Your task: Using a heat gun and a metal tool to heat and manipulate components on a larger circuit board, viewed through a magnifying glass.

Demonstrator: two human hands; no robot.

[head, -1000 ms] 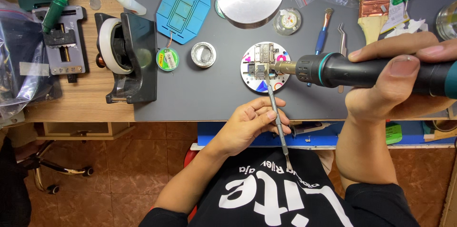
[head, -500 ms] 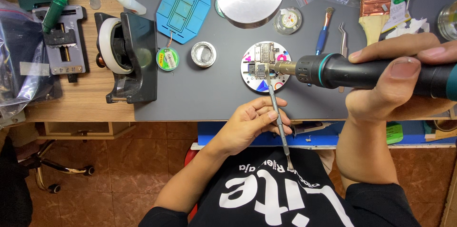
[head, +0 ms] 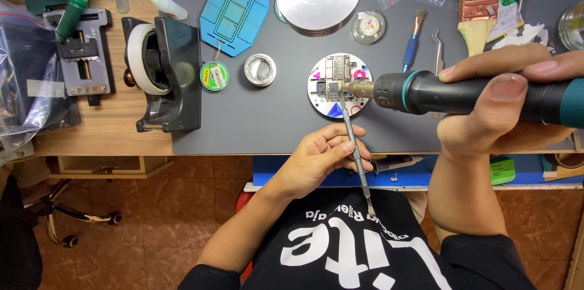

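2 tools meet on the small circuit board (head: 333, 83) clamped on the round white fixture (head: 316, 92): your right hand (head: 499, 104) grips the black hot-air handle (head: 450, 92) lying left-right, while your left hand (head: 319, 156) pinches the thin metal pry tool (head: 354, 144) pointing away from you.

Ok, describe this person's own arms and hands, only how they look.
Both forearms are bare to the elbow; the left hand and right hand wear no gloves, rings or watch. Short black sleeves belong to a black T-shirt with large white lettering.
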